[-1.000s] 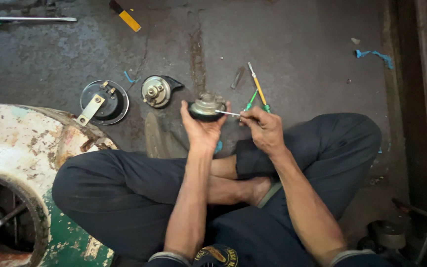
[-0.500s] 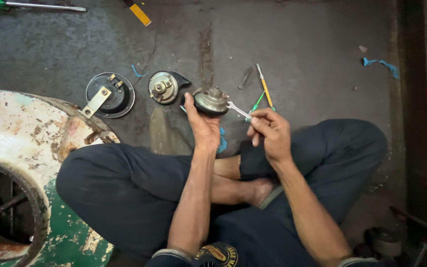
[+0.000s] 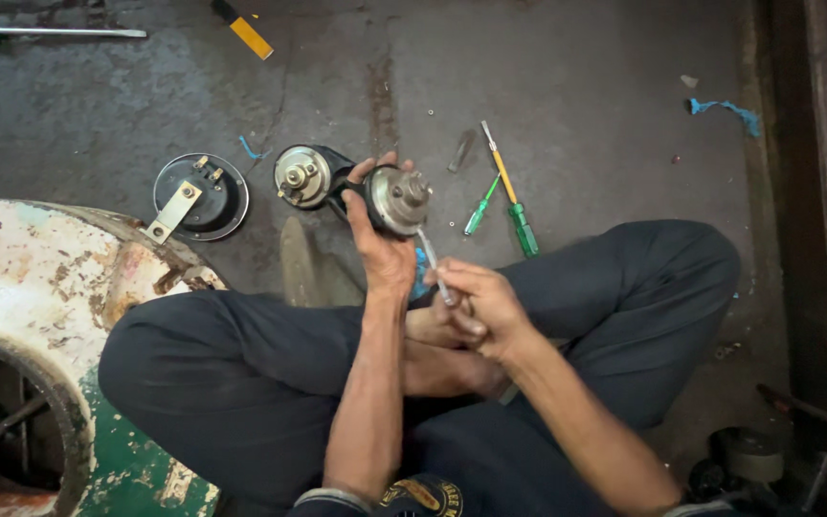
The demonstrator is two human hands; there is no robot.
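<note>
The right hand (image 3: 476,302) has dropped lower, gripping a thin tool (image 3: 433,258) whose tip is hidden against the round metal part (image 3: 399,198) the left hand (image 3: 380,244) clamps.

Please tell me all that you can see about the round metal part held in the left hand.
The round part is a dull grey metal disc with a raised hub, worn and dirty. The left hand grips it from below, over the floor. The tip of a thin tool, held by the right hand, meets its lower edge.
</note>
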